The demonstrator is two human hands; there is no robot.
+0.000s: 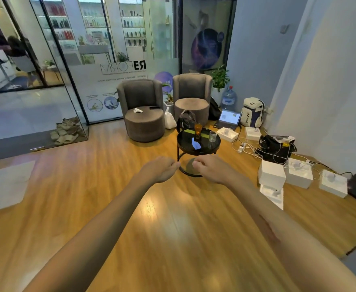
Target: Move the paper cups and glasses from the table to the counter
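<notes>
A small round black table [185,145] stands ahead of me on the wooden floor. On it stand an amber glass [198,131] and, to its right, a clear glass [212,137]. A blue-and-white paper cup [195,144] lies on its side near the table's front. My left hand [162,168] and my right hand [211,168] are stretched out side by side in front of the table, short of it, fingers loosely curled, holding nothing. No counter is in view.
Two grey round armchairs [144,111] stand behind the table against a glass wall. White boxes [271,174], cables, bags, a laptop [228,120] and a water bottle [228,99] crowd the floor along the right wall. Sandals [66,131] lie at the left.
</notes>
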